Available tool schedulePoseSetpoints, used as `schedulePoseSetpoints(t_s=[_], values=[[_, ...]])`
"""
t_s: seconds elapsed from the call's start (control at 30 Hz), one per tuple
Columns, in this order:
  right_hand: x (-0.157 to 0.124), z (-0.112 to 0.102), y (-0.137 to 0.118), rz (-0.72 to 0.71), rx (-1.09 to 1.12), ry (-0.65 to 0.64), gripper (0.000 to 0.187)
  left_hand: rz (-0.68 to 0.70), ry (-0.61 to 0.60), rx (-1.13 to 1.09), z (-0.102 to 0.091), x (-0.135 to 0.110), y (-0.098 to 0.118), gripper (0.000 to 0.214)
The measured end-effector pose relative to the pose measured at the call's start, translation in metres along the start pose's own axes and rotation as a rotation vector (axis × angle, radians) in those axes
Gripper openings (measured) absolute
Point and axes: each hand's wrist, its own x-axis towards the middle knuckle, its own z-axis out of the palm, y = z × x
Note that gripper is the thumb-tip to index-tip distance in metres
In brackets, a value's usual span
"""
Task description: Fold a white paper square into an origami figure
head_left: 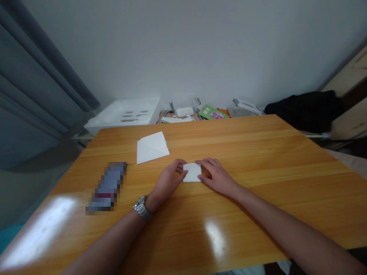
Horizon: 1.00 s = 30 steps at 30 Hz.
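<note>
**Small folded paper pinned at mid-frame**

On the glossy table (258, 152), a larger white sheet (151, 147) lies toward the upper left. At centre, the left hand (169, 181) pinches the small folded paper (191, 172), while the right hand (218, 176) presses open, flat fingers on its right edge. Uneven pressure could slide it and skew the crease.

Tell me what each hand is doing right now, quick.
Left hand: fingers curled on the left edge of the small folded paper; whether it pinches cannot be told.
Right hand: open, fingers resting on the paper's right edge.
</note>
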Motion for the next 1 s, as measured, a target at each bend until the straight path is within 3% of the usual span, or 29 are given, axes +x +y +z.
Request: schedulePoseSetpoints(t_s=[0.13,0.23,0.33,0.53,1.0], values=[[0.0,0.001,-0.001,0.108,0.193,0.06,0.053,-0.013,0.066,-0.132,0.002,0.0,-0.001,0.022],[0.0,0.003,-0.003,0.247,0.45,0.077,0.044,-0.021,0.087,-0.211,0.005,-0.001,0.0,0.025],[0.001,0.004,-0.005,0.299,0.613,0.086,0.032,-0.02,0.077,-0.277,0.007,-0.003,0.003,0.028],[0.002,0.002,-0.008,0.299,0.645,0.158,0.024,-0.015,0.025,-0.321,0.009,-0.005,0.006,0.028],[0.0,-0.002,-0.012,0.289,0.627,0.16,0.023,-0.008,0.077,-0.392,0.008,-0.004,0.005,0.024]])
